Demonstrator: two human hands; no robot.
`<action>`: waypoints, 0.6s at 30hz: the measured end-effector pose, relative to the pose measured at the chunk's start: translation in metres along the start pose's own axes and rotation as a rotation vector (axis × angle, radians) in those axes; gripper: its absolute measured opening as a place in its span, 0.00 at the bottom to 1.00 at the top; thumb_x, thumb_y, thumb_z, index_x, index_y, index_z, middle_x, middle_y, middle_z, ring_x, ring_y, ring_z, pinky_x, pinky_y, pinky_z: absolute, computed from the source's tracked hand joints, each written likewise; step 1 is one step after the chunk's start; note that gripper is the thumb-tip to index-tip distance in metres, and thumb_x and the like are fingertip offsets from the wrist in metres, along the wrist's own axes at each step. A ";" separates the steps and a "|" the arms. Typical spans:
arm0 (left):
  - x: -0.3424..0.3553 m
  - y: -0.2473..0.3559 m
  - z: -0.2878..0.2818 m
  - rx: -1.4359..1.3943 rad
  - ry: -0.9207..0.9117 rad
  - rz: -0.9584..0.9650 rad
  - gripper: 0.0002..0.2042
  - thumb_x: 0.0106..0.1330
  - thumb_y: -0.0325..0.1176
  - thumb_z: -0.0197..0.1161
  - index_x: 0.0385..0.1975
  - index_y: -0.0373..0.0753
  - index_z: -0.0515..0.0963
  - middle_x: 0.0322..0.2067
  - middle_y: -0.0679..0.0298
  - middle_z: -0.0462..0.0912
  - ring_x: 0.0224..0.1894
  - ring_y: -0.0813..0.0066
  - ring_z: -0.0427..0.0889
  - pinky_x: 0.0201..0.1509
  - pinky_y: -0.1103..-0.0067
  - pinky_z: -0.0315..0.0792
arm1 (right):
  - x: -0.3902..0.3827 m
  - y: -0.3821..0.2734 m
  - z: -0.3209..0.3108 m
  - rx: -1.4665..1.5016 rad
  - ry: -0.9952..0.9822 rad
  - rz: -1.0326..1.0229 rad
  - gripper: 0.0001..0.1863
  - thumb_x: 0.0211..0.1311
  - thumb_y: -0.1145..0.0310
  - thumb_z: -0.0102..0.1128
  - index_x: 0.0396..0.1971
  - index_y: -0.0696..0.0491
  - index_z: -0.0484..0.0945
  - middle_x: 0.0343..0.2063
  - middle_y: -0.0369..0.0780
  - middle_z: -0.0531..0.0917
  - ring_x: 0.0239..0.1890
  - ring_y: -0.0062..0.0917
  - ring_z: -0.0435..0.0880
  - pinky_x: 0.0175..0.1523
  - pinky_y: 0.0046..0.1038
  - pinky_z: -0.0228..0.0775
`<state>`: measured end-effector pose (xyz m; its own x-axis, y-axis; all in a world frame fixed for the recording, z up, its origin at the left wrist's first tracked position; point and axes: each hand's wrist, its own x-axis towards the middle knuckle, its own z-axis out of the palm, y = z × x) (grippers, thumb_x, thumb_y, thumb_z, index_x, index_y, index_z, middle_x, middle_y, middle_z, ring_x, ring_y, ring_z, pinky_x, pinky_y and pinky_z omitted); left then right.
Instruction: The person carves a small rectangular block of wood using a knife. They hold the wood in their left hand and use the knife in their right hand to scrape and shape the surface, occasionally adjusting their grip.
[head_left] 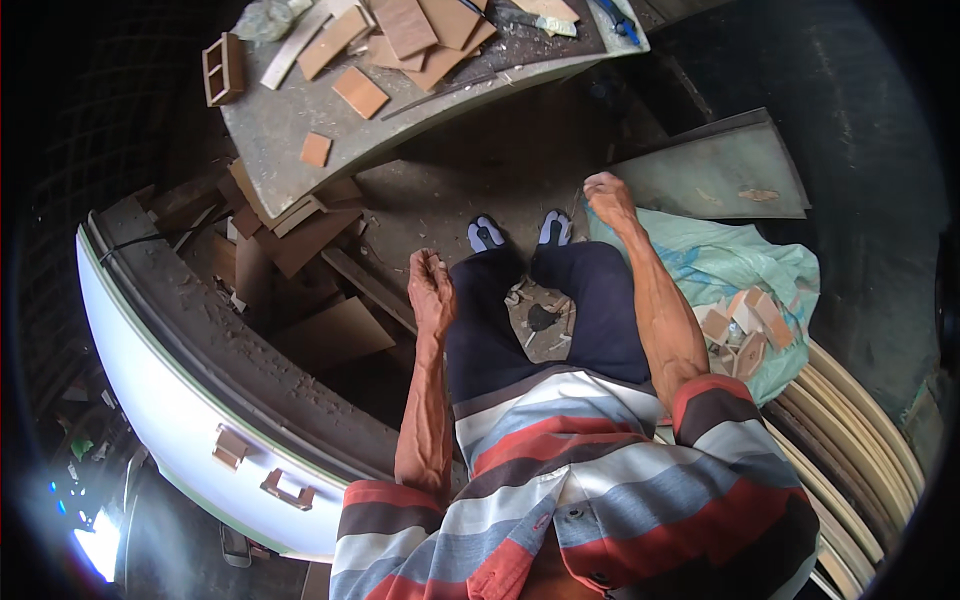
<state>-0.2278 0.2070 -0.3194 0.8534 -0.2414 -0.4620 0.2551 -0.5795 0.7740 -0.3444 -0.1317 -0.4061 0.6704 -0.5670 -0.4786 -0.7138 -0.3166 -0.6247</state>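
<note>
My left hand (pixel 432 288) is raised over my left thigh, fingers curled in; anything inside them is too small to make out. Further out and to the right, my right hand (pixel 610 200) is closed like a fist beside the edge of a pale green plastic sack (pixel 735 250). A faint thin line seems to hang by its fingers, but I cannot tell what it is. On the sack lies a heap of small wooden pieces (pixel 752 325), some shaped like little boxes. Both forearms are bare below a striped shirt.
Ahead stands a grey worktable (pixel 270 120) bearing several brown board pieces (pixel 405 30) and a small wooden frame (pixel 223 70). Scrap boards (pixel 330 335) fill the left floor. A white panel with handles (pixel 190 400) curves along the left. Long strips (pixel 850 420) lie right; a flat sheet (pixel 710 170) lies beyond.
</note>
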 end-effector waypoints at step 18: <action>0.136 -0.086 0.098 0.122 0.150 0.531 0.06 0.69 0.19 0.46 0.42 0.34 0.66 0.35 0.56 0.79 0.29 0.70 0.79 0.37 0.75 0.74 | 0.141 0.174 0.216 -0.333 0.017 0.143 0.23 0.60 0.53 0.53 0.38 0.59 0.83 0.40 0.57 0.82 0.47 0.51 0.80 0.52 0.42 0.74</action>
<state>-0.1785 0.1473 -0.4909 0.9079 -0.4161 0.0507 -0.2736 -0.4965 0.8238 -0.3300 -0.1019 -0.7155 0.5572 -0.6354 -0.5346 -0.8290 -0.4620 -0.3150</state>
